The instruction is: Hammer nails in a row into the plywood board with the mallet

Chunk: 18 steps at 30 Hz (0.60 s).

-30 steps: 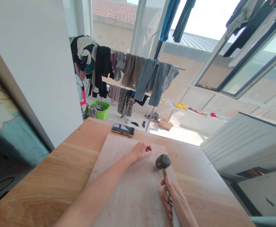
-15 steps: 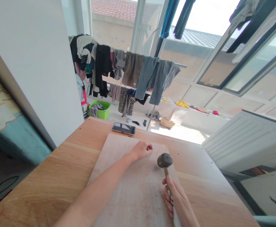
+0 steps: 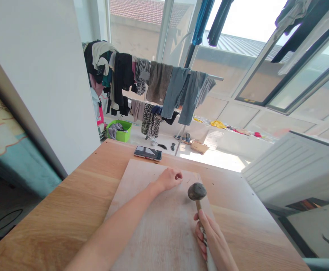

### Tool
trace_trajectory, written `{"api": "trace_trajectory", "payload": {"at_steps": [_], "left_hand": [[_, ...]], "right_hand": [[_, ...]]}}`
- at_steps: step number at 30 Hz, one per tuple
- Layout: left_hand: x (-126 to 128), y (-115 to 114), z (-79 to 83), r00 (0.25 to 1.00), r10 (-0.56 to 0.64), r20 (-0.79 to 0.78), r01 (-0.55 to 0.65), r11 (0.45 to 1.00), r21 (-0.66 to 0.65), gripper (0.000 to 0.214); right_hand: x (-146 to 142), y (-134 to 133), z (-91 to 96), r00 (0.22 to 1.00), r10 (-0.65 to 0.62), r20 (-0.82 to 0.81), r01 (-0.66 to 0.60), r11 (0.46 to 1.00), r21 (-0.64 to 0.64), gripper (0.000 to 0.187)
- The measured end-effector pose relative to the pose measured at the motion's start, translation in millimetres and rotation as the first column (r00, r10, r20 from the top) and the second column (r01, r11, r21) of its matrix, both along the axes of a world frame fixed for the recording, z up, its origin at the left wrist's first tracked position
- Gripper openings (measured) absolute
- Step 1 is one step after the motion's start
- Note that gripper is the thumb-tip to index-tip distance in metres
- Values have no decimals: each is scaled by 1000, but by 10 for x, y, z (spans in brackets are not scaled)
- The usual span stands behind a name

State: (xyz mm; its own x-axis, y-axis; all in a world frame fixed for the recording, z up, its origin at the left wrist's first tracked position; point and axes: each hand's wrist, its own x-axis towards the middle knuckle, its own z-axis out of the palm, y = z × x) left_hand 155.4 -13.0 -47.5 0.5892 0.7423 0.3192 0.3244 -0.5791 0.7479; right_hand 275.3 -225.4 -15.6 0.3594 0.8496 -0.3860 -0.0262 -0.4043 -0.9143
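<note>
dark-headed mallet held upright above pale board.

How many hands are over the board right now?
2. The left hand rests curled near the far edge of the board; the right hand grips the mallet handle at its near right side.

Light wooden desk, grain running side to side, a few small dark specks toward the right edge. Flat on its middle, from short of the far edge down toward the near edge: a large pale board, scuffed and scratched. Just beyond the board's far left corner, close to the desk's far edge: a dark phone, screen up, clear of the board.
</note>
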Motion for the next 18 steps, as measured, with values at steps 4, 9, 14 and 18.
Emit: {"api": "trace_trajectory", "payload": {"at_steps": [4, 9, 14, 18], "left_hand": [[6, 0, -2, 1000, 2, -5, -2, 1000, -1, 10], [-1, -7, 23, 1000, 1, -14, -1, 1000, -4, 9], [-6, -12, 32, 1000, 5, -12, -5, 1000, -2, 9], [-8, -15, 37, 1000, 7, -12, -7, 1000, -3, 9]], "right_hand": [[-1, 3, 13, 1000, -8, 10, 9, 1000, -13, 74], [6, -1, -11, 999, 19, 42, -20, 1000, 11, 76], [-5, 2, -16, 999, 23, 45, -23, 1000, 13, 79], [-11, 1, -1, 999, 13, 29, -13, 1000, 21, 76]]}}
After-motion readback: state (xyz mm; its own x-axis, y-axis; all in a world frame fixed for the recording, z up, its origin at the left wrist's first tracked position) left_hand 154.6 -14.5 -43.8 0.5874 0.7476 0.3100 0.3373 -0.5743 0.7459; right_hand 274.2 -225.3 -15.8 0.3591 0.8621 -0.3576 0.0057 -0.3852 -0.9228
